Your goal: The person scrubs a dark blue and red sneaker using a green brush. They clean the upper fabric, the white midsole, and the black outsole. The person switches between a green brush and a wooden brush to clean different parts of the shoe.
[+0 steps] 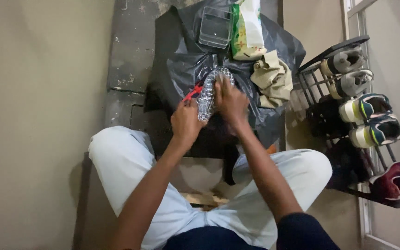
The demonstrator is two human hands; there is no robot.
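A shoe [208,95] with a grey-and-white woven pattern stands on a black plastic sheet [177,60] in front of me. My left hand [186,121] grips its near left side. My right hand [230,101] is pressed onto its top and right side, fingers closed over it. A small red-handled tool [193,91] lies by the shoe's left edge, just beyond my left hand; I cannot tell whether the hand touches it.
A clear plastic box [215,27], a green-and-white packet [247,28] and a crumpled beige cloth [272,77] lie at the sheet's far side. A black shoe rack [322,76] with several sneakers stands on the right. My bent knees [116,153] flank the sheet.
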